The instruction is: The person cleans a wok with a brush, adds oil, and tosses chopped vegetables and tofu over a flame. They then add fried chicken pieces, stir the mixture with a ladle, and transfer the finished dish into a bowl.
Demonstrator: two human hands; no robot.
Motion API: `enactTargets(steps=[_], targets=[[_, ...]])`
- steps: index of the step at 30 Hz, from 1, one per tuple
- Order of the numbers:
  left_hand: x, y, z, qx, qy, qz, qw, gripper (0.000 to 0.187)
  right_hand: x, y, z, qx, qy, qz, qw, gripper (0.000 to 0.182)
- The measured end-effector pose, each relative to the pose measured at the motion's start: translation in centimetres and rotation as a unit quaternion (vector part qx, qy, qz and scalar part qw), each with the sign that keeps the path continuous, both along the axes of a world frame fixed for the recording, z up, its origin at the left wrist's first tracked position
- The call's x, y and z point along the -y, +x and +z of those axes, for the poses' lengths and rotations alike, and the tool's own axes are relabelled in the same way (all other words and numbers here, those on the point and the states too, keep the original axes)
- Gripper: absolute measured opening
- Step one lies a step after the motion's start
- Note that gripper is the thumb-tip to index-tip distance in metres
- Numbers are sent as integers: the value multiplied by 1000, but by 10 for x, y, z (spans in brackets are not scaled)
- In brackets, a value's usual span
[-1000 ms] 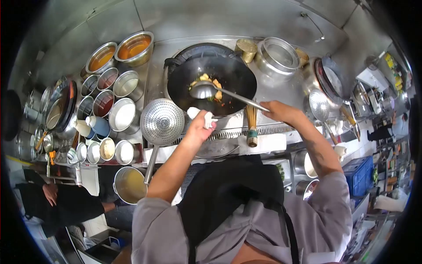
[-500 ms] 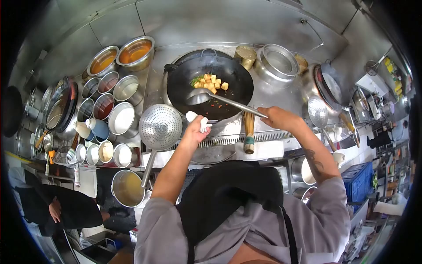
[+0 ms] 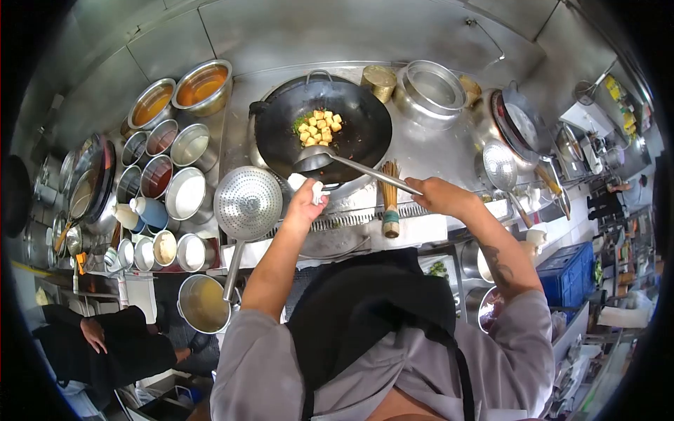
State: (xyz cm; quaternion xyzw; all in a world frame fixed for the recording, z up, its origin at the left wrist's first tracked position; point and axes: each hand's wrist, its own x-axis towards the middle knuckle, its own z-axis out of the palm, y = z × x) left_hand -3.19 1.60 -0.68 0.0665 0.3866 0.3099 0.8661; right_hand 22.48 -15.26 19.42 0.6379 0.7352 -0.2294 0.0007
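A black wok [image 3: 368,144] stands on the stove in front of me. Golden cubes [image 3: 319,130] that look like fried tofu lie at its middle, beside chopped green bits [image 3: 298,125]. My left hand [image 3: 306,207] is closed on a folded white cloth [image 3: 318,191] at the near rim of the wok; the cloth hides the handle there. A ladle [image 3: 365,169] slants across the wok, its handle end gripped in my right hand [image 3: 446,196]. The ladle's bowl rests low in the near part of the wok, just short of the cubes.
A large perforated strainer [image 3: 248,202] lies left of my left hand. Below the ladle handle is a bamboo brush [image 3: 390,207]. Metal pots of seasonings [image 3: 188,193] crowd the left, and bowls of orange liquid [image 3: 202,88] stand behind. Another person's hand [image 3: 93,335] shows at lower left.
The cubes have shifted and spread apart in the wok. The ladle's bowl has dropped toward the near side, clear of the cubes. The whole view has slid slightly left.
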Motion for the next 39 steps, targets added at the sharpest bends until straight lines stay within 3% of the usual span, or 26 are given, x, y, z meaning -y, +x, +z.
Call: enactTargets(steps=[2,5,9,13,14,15,16,17,19,21,26,27,28,30,34,37,39], targets=[[28,7,26,-11,-20,45,999,7,3,7,4,2,3,8,1000,39],[69,0,74,-19,-38,22,999,11,9,26,4,-59,32,33,997,37],[42,-1,49,47,-4,15,999,5,10,22,9,-58,-29,30,997,38],[94,5,101,-2,-31,35,999,8,0,52,10,-73,-23,64,995,40],[94,5,99,-10,-36,36,999,8,-1,58,1,-104,-43,66,991,39],[85,7,95,-11,-49,42,998,8,-6,61,-12,-121,55,100,986,38],[74,9,89,-9,-55,47,997,8,-20,64,-19,-124,56,100,986,38],[61,6,52,29,-8,20,999,10,-33,63,-22,-84,40,86,992,39],[88,8,2,24,17,29,999,11,-42,63,-36,-43,32,69,996,40],[145,3,-18,-1,29,38,999,12,-40,66,-51,15,144,30,989,39],[144,8,33,-12,31,79,996,16,-10,57,-23,49,168,69,982,36],[110,10,30,-39,19,85,995,16,-7,56,-13,30,134,77,987,36],[84,8,25,40,22,64,997,14,-1,53,-4,12,100,84,991,36],[91,22,70,-1,-31,70,997,13,2,54,12,46,51,86,994,37],[96,24,114,-30,-17,84,996,11,4,69,-8,-83,106,152,979,33],[61,16,27,6,33,78,996,15,-21,45,-25,8,48,45,998,33],[100,10,-28,-12,58,35,998,18,-24,41,-54,52,115,7,992,32]])
